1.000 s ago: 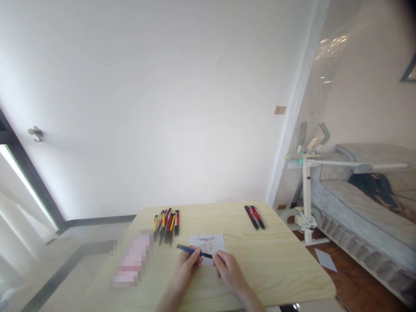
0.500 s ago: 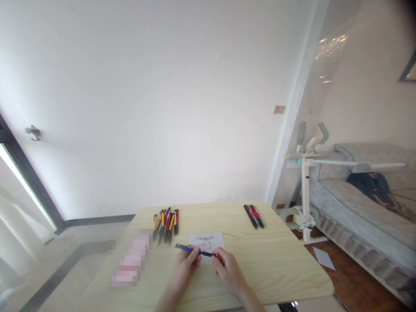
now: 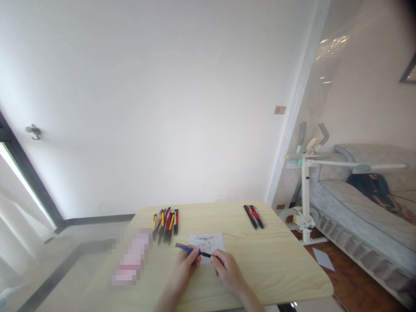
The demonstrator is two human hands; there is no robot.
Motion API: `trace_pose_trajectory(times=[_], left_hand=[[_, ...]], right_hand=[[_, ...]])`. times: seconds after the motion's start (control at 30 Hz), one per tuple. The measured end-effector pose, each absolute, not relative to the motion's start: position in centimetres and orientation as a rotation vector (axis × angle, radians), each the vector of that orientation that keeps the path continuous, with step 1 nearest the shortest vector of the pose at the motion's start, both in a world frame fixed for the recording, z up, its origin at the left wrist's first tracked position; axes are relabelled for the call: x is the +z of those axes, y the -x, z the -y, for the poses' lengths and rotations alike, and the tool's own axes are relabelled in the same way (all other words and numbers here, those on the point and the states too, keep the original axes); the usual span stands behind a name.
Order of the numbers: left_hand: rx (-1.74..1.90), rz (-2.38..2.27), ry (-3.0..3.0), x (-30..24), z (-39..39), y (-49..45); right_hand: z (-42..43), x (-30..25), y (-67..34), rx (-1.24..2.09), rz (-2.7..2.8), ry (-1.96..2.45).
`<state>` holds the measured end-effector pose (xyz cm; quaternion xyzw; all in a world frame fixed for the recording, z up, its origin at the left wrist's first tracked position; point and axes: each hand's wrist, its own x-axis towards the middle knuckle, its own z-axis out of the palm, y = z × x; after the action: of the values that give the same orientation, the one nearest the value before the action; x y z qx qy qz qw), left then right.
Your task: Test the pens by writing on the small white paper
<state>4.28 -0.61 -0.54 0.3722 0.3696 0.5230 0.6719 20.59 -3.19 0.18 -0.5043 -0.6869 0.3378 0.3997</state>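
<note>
A blue pen (image 3: 184, 248) with a black front end is held level between my two hands, above a white sheet of paper (image 3: 211, 240) that bears dark and reddish marks. My left hand (image 3: 188, 262) is closed around the blue barrel. The fingers of my right hand (image 3: 225, 266) pinch the black end. Beyond my left hand lies a cluster of several pens (image 3: 165, 225) in yellow, red, black and grey. Farther right, a smaller group of red and black pens (image 3: 254, 216) rests side by side.
The light wooden table (image 3: 276, 268) stands against a white wall (image 3: 195, 108). A pixelated pink patch (image 3: 133, 258) covers its left side. To the right are exercise equipment (image 3: 305, 190), a grey sofa (image 3: 351, 195) and a sheet (image 3: 323, 258) on the floor.
My right hand's fingertips have shifted slightly left along the black end of the pen. My left hand and the pens on the table stay where they were.
</note>
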Motion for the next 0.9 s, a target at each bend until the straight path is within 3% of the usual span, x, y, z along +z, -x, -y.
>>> trace_pose_trajectory(times=[0.57, 0.9], left_hand=[[1.158, -0.786, -0.826, -0.55, 0.65, -4.32], [1.178, -0.794, -0.802, -0.51, 0.53, -4.45]], right_hand=[[3.07, -0.26, -20.76, 0.960, 1.699, 1.250], [2.94, -0.72, -20.89, 0.826, 1.711, 1.239]])
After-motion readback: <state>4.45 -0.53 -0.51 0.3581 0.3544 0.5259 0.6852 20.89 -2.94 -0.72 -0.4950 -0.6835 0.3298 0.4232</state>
